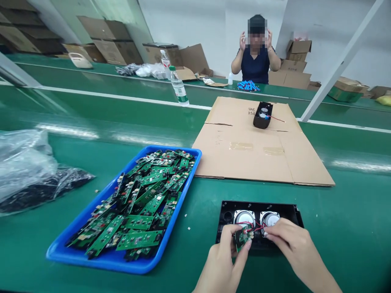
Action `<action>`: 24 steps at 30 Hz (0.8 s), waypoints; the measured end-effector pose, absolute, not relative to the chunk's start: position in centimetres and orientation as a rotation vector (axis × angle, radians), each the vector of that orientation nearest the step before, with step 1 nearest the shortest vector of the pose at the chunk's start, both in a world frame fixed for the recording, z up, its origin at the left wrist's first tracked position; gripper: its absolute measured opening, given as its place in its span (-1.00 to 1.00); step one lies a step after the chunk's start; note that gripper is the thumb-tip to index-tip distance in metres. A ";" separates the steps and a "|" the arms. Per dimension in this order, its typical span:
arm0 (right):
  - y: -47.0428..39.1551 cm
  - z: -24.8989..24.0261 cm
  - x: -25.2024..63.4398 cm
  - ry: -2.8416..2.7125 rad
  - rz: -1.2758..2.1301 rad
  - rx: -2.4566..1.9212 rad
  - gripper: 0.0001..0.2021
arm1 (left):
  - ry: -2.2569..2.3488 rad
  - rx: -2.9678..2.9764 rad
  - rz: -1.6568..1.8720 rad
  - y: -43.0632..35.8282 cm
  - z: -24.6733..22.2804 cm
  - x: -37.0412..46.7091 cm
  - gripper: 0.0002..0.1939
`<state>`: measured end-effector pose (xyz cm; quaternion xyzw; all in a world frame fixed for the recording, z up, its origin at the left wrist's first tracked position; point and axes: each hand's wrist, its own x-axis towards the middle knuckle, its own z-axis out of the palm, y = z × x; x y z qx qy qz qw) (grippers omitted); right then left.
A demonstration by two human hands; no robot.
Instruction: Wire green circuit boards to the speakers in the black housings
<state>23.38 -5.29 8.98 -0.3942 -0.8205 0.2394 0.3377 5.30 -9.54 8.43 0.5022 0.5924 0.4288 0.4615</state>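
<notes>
A black speaker housing (227, 211) with two round silver speakers lies on the green table in front of me. My left hand (224, 258) pinches a small green circuit board (242, 239) over the housing's near edge. Red wires run from the board toward the speakers. My right hand (285, 238) rests its fingertips on the wires and the housing beside the board.
A blue tray (106, 260) heaped with several green circuit boards sits to my left. A flat cardboard sheet (244, 154) behind carries another black speaker unit (262, 115). A plastic bag (27, 171) lies far left. A water bottle (179, 86) and a seated person (255, 61) are beyond.
</notes>
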 end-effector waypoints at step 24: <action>-6.2 7.2 21.5 -2.225 0.121 -0.897 -0.90 | 1.461 1.202 1.011 -8.9 8.7 6.0 -0.85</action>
